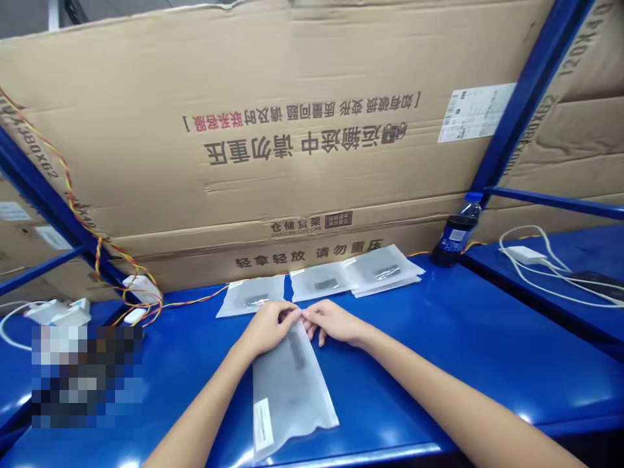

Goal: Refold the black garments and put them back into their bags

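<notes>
A frosted plastic bag (287,390) with a white label at its near left corner lies lengthwise on the blue shelf top (414,364). My left hand (272,325) pinches its far end between thumb and fingers. Close beside it, my right hand (334,323) has thumb and forefinger pressed together at the same end of the bag. Dark print shows on the bag near my fingers; its contents are too blurred to tell. Just beyond my hands lie more frosted bags: one on the left (251,296), one in the middle (319,281) and a small stack on the right (383,270).
A large cardboard sheet (312,78) stands upright behind the shelf. A dark drink bottle (457,231) with a blue cap stands at the back right. White chargers (142,289) and red-yellow wires (73,195) are at left. A white cable (531,260) lies at right.
</notes>
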`<state>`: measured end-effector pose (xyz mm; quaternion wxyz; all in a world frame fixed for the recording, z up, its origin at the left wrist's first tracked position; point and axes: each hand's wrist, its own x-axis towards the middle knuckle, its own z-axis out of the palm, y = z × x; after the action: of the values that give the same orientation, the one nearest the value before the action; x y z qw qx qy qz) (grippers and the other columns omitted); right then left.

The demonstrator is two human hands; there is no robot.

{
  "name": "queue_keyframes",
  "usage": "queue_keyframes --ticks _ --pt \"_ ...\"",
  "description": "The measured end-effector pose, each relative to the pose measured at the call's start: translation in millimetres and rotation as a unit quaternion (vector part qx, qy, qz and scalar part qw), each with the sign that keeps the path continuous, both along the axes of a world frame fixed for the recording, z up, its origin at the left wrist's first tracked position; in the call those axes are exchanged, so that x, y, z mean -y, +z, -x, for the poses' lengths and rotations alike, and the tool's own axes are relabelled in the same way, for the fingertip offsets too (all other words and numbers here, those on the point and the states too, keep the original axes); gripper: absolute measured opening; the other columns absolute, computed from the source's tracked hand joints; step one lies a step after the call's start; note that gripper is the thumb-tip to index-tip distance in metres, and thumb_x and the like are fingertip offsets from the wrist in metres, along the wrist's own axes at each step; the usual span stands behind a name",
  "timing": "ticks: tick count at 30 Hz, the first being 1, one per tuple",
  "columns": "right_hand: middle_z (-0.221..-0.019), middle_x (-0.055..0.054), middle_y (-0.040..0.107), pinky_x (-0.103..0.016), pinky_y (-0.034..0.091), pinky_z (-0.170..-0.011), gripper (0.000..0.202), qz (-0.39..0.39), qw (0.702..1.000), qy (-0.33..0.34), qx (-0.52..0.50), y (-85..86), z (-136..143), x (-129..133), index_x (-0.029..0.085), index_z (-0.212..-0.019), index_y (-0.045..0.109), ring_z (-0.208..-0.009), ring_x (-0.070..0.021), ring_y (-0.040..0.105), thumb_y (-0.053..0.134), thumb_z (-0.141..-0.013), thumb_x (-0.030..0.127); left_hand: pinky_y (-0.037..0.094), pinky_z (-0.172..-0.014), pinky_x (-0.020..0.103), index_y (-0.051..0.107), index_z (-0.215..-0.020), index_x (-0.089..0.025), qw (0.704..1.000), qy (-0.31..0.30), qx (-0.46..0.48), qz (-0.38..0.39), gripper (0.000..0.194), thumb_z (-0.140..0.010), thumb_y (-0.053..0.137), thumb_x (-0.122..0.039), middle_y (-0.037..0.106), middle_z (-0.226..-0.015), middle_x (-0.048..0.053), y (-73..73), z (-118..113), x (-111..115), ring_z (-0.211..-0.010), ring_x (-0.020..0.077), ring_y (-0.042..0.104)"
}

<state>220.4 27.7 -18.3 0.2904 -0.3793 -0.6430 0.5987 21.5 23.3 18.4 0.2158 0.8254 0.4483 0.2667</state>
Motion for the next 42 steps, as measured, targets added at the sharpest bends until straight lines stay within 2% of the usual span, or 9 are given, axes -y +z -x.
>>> queue_keyframes --ticks 4,9,15,20,24,26,32,38,42 --pt "-0.074 -0.006 0.072 -0.021 0.047 -0.042 0.055 0.008 1.000 -0.016 -0.005 -1.9 3.4 2.9 0.016 -0.079 0.065 -0.060 -0.0145 0.066 0.073 -0.080 0.070 0.056 -0.075 0.033 0.079 -0.088 -0.017 0.997 -0.013 0.042 0.070 0.034 -0.097 0.053 -0.035 0.082 -0.087 0.008 -13.8 1.8 2.1 -0.080 0.0237 0.075" --pt "-0.063 0.000 0.067 -0.021 0.044 -0.039 0.051 0.009 0.999 -0.039 -0.004 2.2 8.2 9.2 0.018 -0.078 0.062 -0.052 -0.0131 0.062 0.076 -0.077 0.067 0.057 -0.073 0.032 0.079 -0.102 -0.015 0.992 -0.013 0.080 0.099 0.029 -0.093 0.057 -0.032 0.082 -0.090 0.008 -14.1 5.0 0.1 -0.081 0.0240 0.076" --pt "-0.056 0.001 0.063 -0.019 0.039 -0.038 0.033 0.010 0.996 -0.085 0.007 14.6 14.3 14.2 0.021 -0.066 0.054 -0.050 -0.0121 0.059 0.070 -0.082 0.044 0.052 -0.063 0.028 0.071 -0.071 -0.018 0.994 -0.017 0.080 0.074 0.033 -0.093 0.060 -0.040 0.073 -0.070 0.002 -11.9 8.6 1.4 -0.068 0.0202 0.069" --pt "-0.051 0.003 0.062 -0.018 0.035 -0.036 0.023 0.028 0.994 -0.102 0.028 19.0 16.7 59.4 0.023 -0.065 0.051 -0.046 -0.0124 0.058 0.067 -0.078 0.033 0.049 -0.064 0.029 0.062 -0.071 -0.018 0.995 0.025 0.097 0.029 0.037 -0.097 0.053 -0.042 0.067 -0.068 0.002 -7.3 22.0 -9.1 -0.066 0.0192 0.062" --pt "-0.052 0.003 0.062 -0.017 0.031 -0.033 0.023 0.073 0.990 -0.107 0.046 9.0 13.0 118.1 0.023 -0.069 0.050 -0.042 -0.0118 0.056 0.062 -0.080 0.040 0.046 -0.063 0.029 0.059 -0.070 -0.018 0.994 0.032 0.099 0.022 0.038 -0.097 0.052 -0.043 0.063 -0.065 0.001 -7.0 28.6 -14.2 -0.064 0.0182 0.059" --pt "-0.054 0.002 0.062 -0.016 0.030 -0.033 0.027 0.085 0.988 -0.120 0.053 5.3 11.3 135.9 0.022 -0.070 0.052 -0.044 -0.0113 0.056 0.062 -0.081 0.045 0.045 -0.063 0.029 0.059 -0.069 -0.019 0.995 0.021 0.095 0.027 0.036 -0.095 0.054 -0.042 0.063 -0.065 0.000 -7.8 24.7 -11.1 -0.063 0.0181 0.058" --pt "-0.056 0.003 0.059 -0.019 0.035 -0.031 0.047 0.032 0.978 -0.204 0.041 5.3 19.1 130.7 0.021 -0.072 0.056 -0.044 -0.0126 0.056 0.065 -0.081 0.067 0.046 -0.071 0.031 0.062 -0.074 -0.020 0.995 0.004 0.094 0.019 0.032 -0.096 0.053 -0.042 0.067 -0.073 0.002 -4.5 9.1 3.5 -0.071 0.0200 0.060" --pt "-0.059 0.002 0.060 -0.018 0.033 -0.033 0.046 0.005 0.973 -0.229 0.034 2.6 25.6 142.2 0.022 -0.075 0.056 -0.048 -0.0141 0.060 0.065 -0.085 0.066 0.043 -0.068 0.032 0.061 -0.071 -0.020 0.996 0.011 0.093 0.004 0.033 -0.095 0.052 -0.041 0.066 -0.069 0.002 -5.2 13.9 -0.4 -0.068 0.0201 0.058" --pt "-0.064 0.000 0.064 -0.018 0.031 -0.034 0.044 0.040 0.977 -0.201 0.063 -2.7 22.8 162.8 0.022 -0.078 0.056 -0.052 -0.0158 0.063 0.066 -0.086 0.064 0.043 -0.068 0.032 0.061 -0.071 -0.020 0.995 0.033 0.093 -0.007 0.033 -0.095 0.053 -0.040 0.066 -0.069 0.002 -8.4 19.4 -6.3 -0.067 0.0200 0.059"
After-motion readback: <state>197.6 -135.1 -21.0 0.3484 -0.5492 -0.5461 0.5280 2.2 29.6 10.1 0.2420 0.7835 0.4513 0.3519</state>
